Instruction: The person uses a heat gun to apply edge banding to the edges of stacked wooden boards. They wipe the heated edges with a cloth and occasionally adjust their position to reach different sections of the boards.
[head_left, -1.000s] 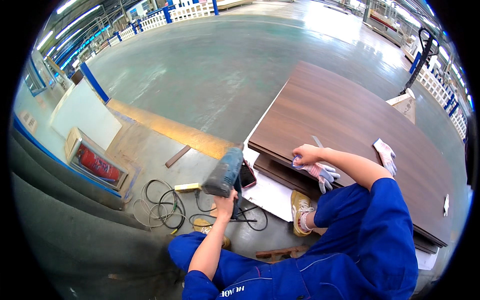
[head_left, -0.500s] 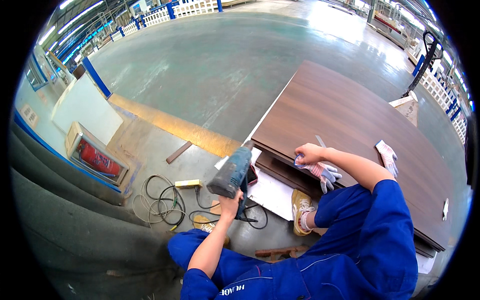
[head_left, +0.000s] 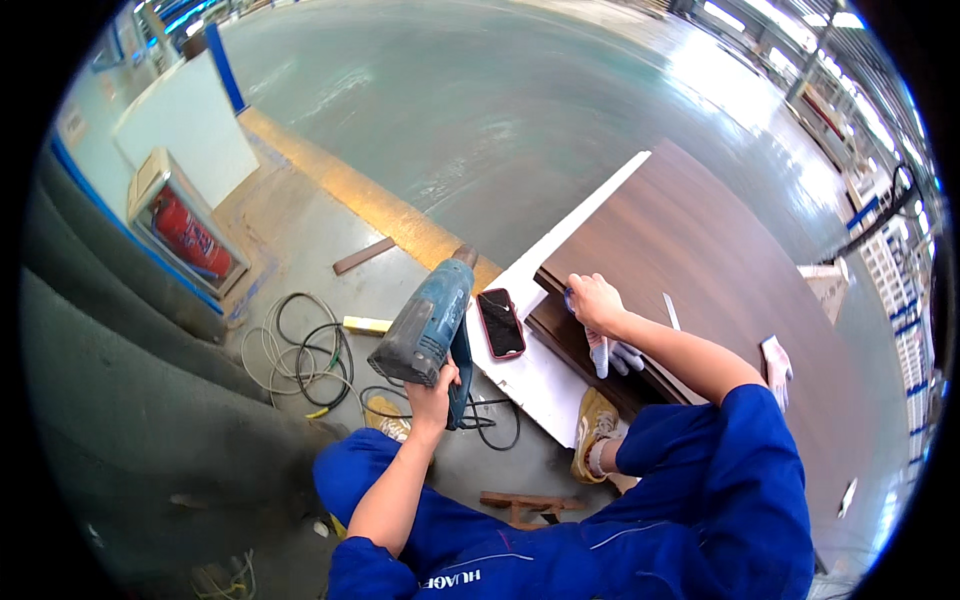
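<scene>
My left hand (head_left: 430, 402) is wrapped round the handle of a teal and black heat gun (head_left: 430, 315), its metal nozzle pointing up and away from me. At the near left corner of a stack of dark brown wood panels (head_left: 690, 240), my right hand (head_left: 597, 303) is closed on a work glove (head_left: 612, 356) by its blue-edged cuff; the glove's grey fingers hang over the panel edge. A second glove (head_left: 776, 370) lies on the top panel, to the right of my forearm. Near my right wrist there is a thin metal strip (head_left: 671, 311).
A phone (head_left: 501, 324) rests on white sheeting (head_left: 540, 388) beside the stack. Coiled cables (head_left: 300, 350) and a yellow-topped block (head_left: 367, 325) lie on the floor at left, near a brown strip (head_left: 363, 256). A fire extinguisher (head_left: 188, 235) stands in a box.
The view has shifted, and the phone now shows fully beside the heat gun. My right hand has moved to the panel's corner with the glove, and the heat gun stays in my left hand.
</scene>
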